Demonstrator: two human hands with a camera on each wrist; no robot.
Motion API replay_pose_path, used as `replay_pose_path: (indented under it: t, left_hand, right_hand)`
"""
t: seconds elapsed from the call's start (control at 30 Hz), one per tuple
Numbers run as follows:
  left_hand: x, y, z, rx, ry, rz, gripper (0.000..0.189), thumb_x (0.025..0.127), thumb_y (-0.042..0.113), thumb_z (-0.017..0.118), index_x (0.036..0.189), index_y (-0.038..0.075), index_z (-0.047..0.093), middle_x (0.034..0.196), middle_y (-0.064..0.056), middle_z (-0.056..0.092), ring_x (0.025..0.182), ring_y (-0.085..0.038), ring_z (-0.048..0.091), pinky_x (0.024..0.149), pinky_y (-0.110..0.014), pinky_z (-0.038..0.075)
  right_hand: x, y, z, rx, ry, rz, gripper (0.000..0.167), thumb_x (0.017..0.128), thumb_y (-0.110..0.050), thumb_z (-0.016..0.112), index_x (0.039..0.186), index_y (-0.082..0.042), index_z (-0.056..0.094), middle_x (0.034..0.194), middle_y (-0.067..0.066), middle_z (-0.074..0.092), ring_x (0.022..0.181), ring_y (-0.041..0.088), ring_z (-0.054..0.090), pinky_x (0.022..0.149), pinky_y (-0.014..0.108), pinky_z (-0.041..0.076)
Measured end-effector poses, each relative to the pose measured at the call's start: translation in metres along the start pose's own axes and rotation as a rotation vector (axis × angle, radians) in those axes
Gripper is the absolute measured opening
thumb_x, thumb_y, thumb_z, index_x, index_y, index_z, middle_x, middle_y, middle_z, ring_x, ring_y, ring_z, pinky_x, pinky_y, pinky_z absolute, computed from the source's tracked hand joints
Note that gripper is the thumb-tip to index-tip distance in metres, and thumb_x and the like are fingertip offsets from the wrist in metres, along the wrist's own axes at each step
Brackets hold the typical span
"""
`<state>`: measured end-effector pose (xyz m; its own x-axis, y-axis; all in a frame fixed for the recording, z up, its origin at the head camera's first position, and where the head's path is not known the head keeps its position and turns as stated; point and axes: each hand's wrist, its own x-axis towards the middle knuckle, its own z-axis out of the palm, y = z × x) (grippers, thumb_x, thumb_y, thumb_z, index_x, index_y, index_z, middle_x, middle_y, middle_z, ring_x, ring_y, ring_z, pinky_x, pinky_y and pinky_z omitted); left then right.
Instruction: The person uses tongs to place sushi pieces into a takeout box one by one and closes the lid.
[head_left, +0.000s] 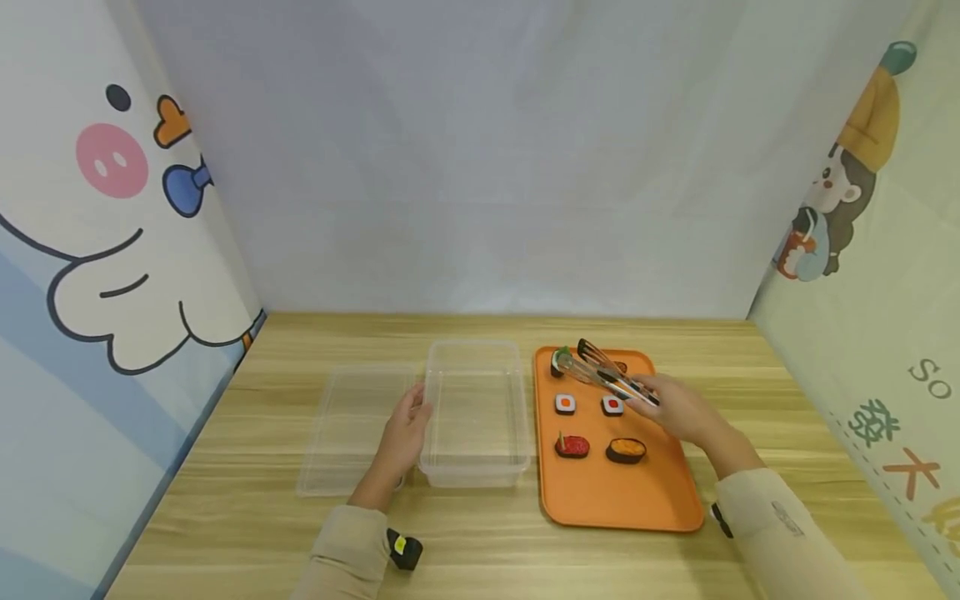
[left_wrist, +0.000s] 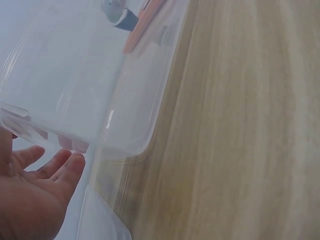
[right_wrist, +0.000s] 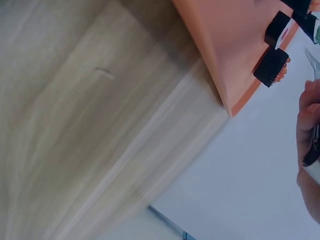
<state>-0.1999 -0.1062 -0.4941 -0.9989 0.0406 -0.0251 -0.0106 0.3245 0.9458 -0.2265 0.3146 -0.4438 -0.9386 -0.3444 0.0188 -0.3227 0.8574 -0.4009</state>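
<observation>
My right hand (head_left: 678, 408) grips metal tongs (head_left: 617, 383) with black parts over the back of an orange tray (head_left: 622, 500). The tongs' arms are spread, with one tip beside a toy sushi roll with green garnish (head_left: 557, 364). Behind the tongs, another sushi piece (head_left: 621, 367) is partly hidden. Two white-topped rolls (head_left: 565, 404) form the middle row. In front are a red-topped sushi (head_left: 573, 447) and an orange-topped sushi (head_left: 626, 451). My left hand (head_left: 405, 429) has its fingers extended at the left wall of a clear plastic container (head_left: 476, 477); the fingertips (left_wrist: 75, 162) are at its rim.
A clear flat lid (head_left: 348, 433) lies on the wooden table (head_left: 247, 467) left of the container, partly behind the left hand. The tray stands just right of the container. A pale curtain (head_left: 480, 250) hangs behind the table, with printed cloths at both sides.
</observation>
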Motion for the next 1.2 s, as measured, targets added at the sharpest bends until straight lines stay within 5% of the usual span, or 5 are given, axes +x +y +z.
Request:
replay_pose_path:
  t: [0.47,0.7,1.2]
  left_hand:
    - [-0.003,-0.001,-0.002,-0.009,-0.012,-0.001,0.049,0.106,0.018,0.039,0.150,0.000,0.028,0.145,-0.027,0.037,0.129,-0.044,0.039,0.103,-0.059,0.035]
    - [-0.003,0.000,-0.002,0.002,-0.007,0.005,0.049,0.106,0.018,0.039,0.150,0.000,0.029,0.143,-0.027,0.039,0.128,-0.044,0.040,0.102,-0.058,0.036]
    - [-0.003,0.001,-0.002,0.005,0.001,0.005,0.048,0.106,0.018,0.039,0.150,0.000,0.030,0.142,-0.026,0.042,0.127,-0.043,0.043,0.101,-0.057,0.037]
  right_hand:
    - [0.016,-0.005,0.006,-0.042,-0.078,-0.040,0.051,0.099,-0.028,0.060,0.136,0.006,0.051,0.130,0.031,0.052,0.115,0.047,0.051,0.091,0.060,0.043]
    - [0.016,-0.006,0.007,-0.067,-0.066,-0.075,0.045,0.098,-0.021,0.060,0.134,0.005,0.054,0.119,0.026,0.057,0.086,0.031,0.059,0.072,0.048,0.049]
    - [0.015,-0.018,-0.020,-0.062,0.015,-0.155,0.038,0.097,-0.014,0.063,0.127,0.008,0.059,0.117,0.028,0.061,0.104,0.046,0.058,0.084,0.059,0.047]
